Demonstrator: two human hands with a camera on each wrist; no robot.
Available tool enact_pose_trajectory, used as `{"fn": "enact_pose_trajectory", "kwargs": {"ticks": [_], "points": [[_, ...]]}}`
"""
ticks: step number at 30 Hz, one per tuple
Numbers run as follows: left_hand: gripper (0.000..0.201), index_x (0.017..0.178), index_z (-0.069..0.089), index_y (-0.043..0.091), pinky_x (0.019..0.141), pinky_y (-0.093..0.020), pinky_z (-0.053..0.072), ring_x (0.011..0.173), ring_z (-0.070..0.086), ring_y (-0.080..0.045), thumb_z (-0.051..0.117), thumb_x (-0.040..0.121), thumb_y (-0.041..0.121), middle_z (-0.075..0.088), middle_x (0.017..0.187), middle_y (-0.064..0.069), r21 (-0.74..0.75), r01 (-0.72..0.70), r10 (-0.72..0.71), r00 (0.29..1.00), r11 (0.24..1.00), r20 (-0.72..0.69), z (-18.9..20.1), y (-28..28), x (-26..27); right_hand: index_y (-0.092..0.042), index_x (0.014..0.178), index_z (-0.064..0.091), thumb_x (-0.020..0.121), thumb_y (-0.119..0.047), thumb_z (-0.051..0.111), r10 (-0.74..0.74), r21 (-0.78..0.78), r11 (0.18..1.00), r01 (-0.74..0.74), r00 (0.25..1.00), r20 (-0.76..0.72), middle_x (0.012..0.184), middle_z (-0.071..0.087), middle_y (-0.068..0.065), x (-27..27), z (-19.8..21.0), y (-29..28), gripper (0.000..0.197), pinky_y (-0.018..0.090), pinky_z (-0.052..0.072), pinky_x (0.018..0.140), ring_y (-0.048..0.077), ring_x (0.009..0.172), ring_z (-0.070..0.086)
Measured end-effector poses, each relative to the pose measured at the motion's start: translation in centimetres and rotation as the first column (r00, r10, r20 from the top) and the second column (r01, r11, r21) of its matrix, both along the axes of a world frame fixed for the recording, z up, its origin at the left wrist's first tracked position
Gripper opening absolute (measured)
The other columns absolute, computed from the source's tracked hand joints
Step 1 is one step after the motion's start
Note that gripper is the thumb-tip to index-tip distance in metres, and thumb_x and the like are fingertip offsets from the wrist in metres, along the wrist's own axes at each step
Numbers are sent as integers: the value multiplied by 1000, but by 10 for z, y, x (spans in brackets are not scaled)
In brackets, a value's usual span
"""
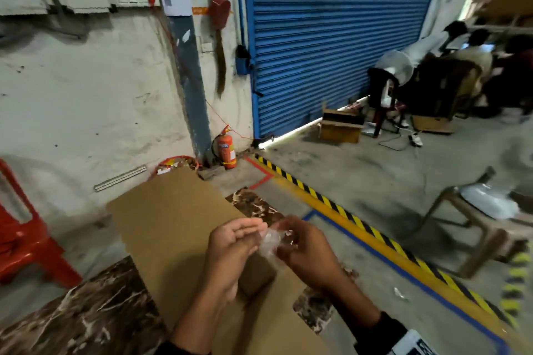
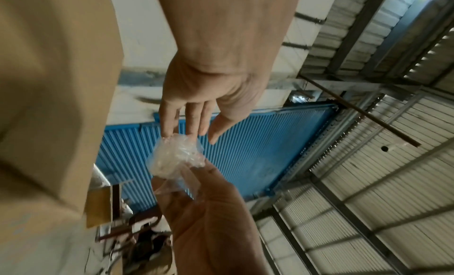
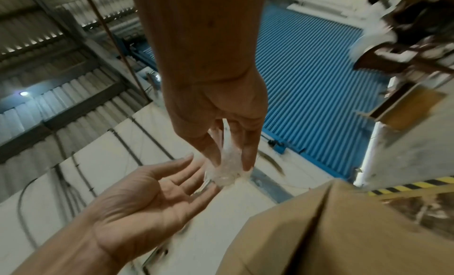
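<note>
A small crumpled clear plastic bag (image 1: 271,242) hangs between my two hands above a brown cardboard sheet (image 1: 173,225). My right hand (image 1: 290,241) pinches the bag between thumb and fingers; in the right wrist view the bag (image 3: 226,166) dangles from that right hand (image 3: 230,160). My left hand (image 1: 245,232) is held flat with straight fingers, its fingertips just touching the bag. The left wrist view shows the left hand (image 2: 189,131) reaching down to the bag (image 2: 176,156), with the right hand (image 2: 196,182) below it. The open left hand (image 3: 172,182) lies palm-up in the right wrist view.
The cardboard lies on a dark marble table (image 1: 86,311). A red plastic chair (image 1: 23,239) stands at the left and a beige stool (image 1: 476,225) at the right. Yellow-black floor tape (image 1: 331,202) runs toward a blue roller shutter (image 1: 331,37). Several people (image 1: 461,66) sit far right.
</note>
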State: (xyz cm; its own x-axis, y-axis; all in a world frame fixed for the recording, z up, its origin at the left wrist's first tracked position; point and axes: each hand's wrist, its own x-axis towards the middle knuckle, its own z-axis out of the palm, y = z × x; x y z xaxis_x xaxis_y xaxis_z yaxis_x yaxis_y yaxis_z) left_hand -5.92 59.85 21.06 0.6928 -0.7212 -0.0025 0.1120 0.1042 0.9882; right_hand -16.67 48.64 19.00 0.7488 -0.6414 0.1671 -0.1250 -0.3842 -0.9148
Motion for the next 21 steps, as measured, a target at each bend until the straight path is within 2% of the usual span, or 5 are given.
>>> {"fn": "enact_pose_trajectory", "kwargs": {"ticks": [3, 8, 12, 16, 21], "points": [[33, 102, 73, 14, 80, -19, 53, 102, 69, -18, 81, 71, 9, 66, 120, -2, 2, 173, -172, 981, 985, 93, -12, -30, -42, -28, 94, 66, 58, -50, 66, -234, 117, 968, 222, 967, 102, 88, 72, -12, -51, -13, -14, 42, 34, 58, 72, 6, 78, 68], [62, 121, 64, 11, 88, -33, 55, 107, 68, -23, 84, 64, 23, 71, 116, -8, 81, 571, -575, 816, 817, 56, -31, -93, -123, -32, 101, 60, 62, -41, 72, -518, 264, 840, 474, 845, 131, 102, 61, -22, -164, -37, -34, 43, 50, 58, 69, 19, 77, 70], [41, 111, 67, 8, 73, -31, 58, 96, 69, -25, 78, 72, 1, 73, 104, -12, 135, 681, -677, 732, 720, -80, -61, -142, -217, -24, 100, 63, 67, -39, 76, -668, 390, 712, 584, 735, 117, 98, 66, -11, -272, -59, -41, 39, 43, 60, 63, 18, 79, 68], [41, 111, 67, 5, 72, -33, 58, 96, 69, -30, 77, 71, 3, 72, 105, -17, 188, 742, -719, 670, 643, -187, -99, -176, -308, -15, 119, 65, 79, -27, 67, -718, 633, 574, 520, 691, 84, 114, 68, 2, -372, -81, -40, 42, 34, 58, 73, 16, 96, 68], [49, 119, 56, 15, 67, -28, 58, 80, 70, -15, 68, 79, -10, 75, 85, -2, 273, 851, -819, 513, 448, -256, -133, -198, -404, -20, 102, 67, 86, -9, 74, -876, 552, 366, 749, 478, -68, 102, 69, 3, -456, -122, -38, 19, 27, 55, 58, 16, 77, 69]]}}
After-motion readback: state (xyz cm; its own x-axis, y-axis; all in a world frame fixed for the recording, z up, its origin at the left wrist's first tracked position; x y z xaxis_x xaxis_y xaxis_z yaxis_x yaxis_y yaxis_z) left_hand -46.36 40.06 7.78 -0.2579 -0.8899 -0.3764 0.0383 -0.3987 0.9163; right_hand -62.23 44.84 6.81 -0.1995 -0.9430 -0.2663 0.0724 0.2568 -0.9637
